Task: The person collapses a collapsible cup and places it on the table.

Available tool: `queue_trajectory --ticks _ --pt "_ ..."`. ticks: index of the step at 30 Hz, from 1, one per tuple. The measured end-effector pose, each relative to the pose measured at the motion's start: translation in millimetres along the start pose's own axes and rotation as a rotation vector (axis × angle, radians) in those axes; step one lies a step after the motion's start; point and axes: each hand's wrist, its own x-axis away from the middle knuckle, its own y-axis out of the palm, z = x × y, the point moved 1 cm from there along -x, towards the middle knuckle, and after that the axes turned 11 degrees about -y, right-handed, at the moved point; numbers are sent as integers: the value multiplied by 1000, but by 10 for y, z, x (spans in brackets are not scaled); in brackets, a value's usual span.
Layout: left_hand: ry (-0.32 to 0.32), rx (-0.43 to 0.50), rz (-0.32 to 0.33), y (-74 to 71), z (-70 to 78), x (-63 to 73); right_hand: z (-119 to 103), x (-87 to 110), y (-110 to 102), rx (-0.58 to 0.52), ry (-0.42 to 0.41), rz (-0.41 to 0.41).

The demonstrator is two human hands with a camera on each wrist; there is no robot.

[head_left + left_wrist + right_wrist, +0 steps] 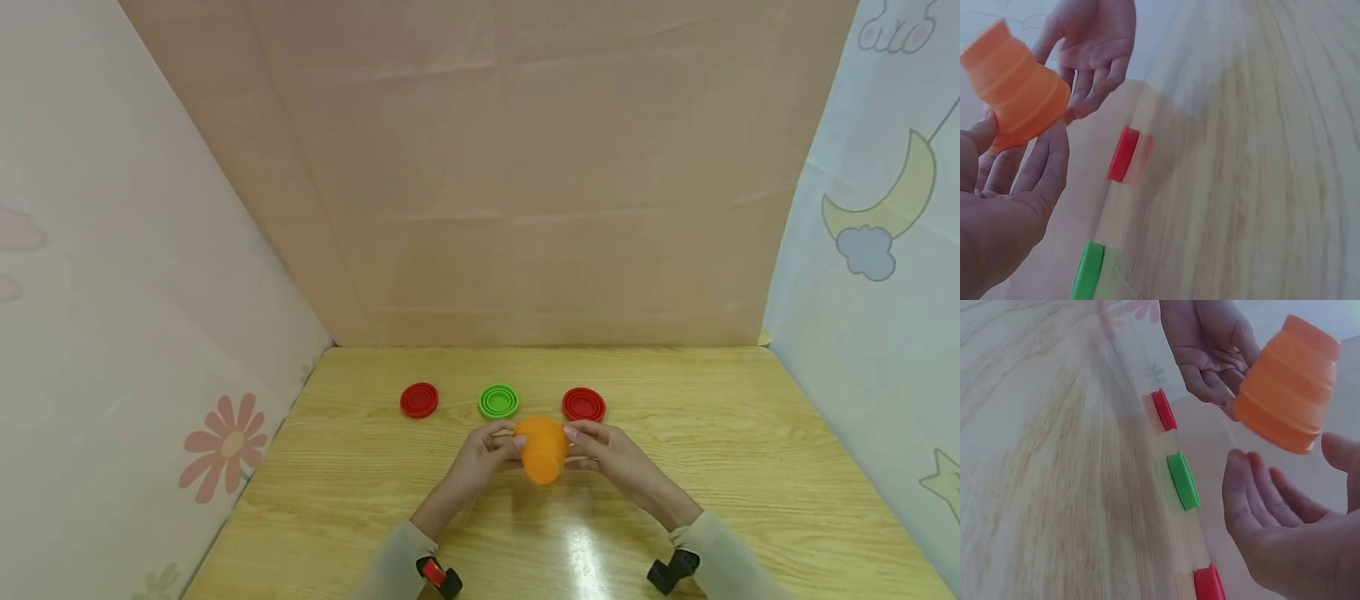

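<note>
In front of me, raised off the table, is an orange collapsible cup (543, 450), pulled out to its full ringed height. Its narrow end tilts up toward me and its wide rim faces down and away. My left hand (1010, 200) holds the wide rim between thumb and fingers. On the other side is my right hand (1297, 519), its fingers loosely bent. In the right wrist view a gap shows between those fingers and the cup (1291, 384), and the thumb is close to the rim. Whether the thumb touches is hard to tell.
Behind the hands, three flattened collapsible cups lie in a row on the wooden table (337, 500): a red one (418, 401) at left, a green one (498, 402) in the middle, another red one (583, 405) at right. Cloth walls stand around the table's back and sides.
</note>
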Motion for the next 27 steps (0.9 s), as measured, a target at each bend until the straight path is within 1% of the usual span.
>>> queue_trajectory --ticks 3,6,10,13,16,20,24,27 --pt "-63 101 -10 -7 -7 -5 -5 -2 16 -44 -19 -13" --pt "-105 175 -25 -4 -22 -4 1 -6 31 -92 -39 -36" --pt "-126 209 -38 9 -37 9 32 -14 47 -185 -62 -84" --pt "-132 226 -47 28 -48 19 71 -18 56 -273 -58 -109" --pt "-150 260 -55 54 -60 32 107 -21 73 -348 -38 -108" --pt "-191 308 -45 86 -79 50 144 -20 103 -434 -6 -96" --pt "-218 333 -30 108 -100 63 174 -8 121 -527 58 -84" --pt "-234 340 -31 116 -113 71 184 -2 131 -563 96 -73"
